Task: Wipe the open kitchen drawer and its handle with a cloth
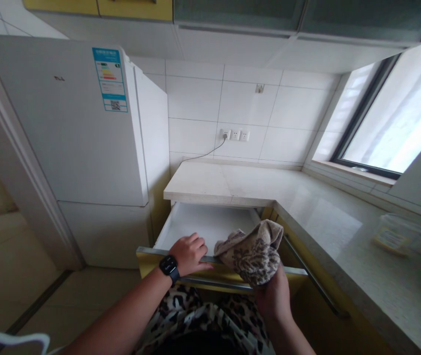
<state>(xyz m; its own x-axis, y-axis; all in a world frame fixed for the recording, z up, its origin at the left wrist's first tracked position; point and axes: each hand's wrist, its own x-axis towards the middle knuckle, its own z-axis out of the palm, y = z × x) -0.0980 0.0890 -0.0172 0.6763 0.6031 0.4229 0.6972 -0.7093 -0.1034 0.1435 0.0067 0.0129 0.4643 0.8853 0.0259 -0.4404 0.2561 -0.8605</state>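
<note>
— Two hands are over the open drawer [210, 224], and everything else can be placed from it. What does each hand do?

— The left hand [190, 254], a dark watch [169, 266] on its wrist, lies on the drawer's front edge with fingers curled loosely over the metal rim, gripping nothing else. The right hand [275, 296] is closed around the bottom of a cloth [250, 251], holding it up just above the drawer's right front corner.

— What is the cloth like?

— Soft and bunched, beige with a darker brown pattern, folded over itself into a rough lump. It hangs partly over the drawer's front edge.

— And the drawer?

— Its inside is pale and smooth, a shallow rectangular tray; its front is yellow with a long metal bar handle [213, 283].

— What stands around it?

— Directly above it runs a pale stone countertop [232, 185], which turns a corner and runs along the drawer's right side, glossy under the window [399, 118]. A clear plastic container [395, 234] sits on that counter, well to the drawer's right. Left of the drawer stands a white fridge [69, 133], flat-faced, with a blue label [109, 79]. Behind the drawer, white wall tiles carry a socket strip [234, 134] with a cable [203, 155] plugged in. Below the drawer's front, leopard-print clothing [203, 315] shows.
</note>
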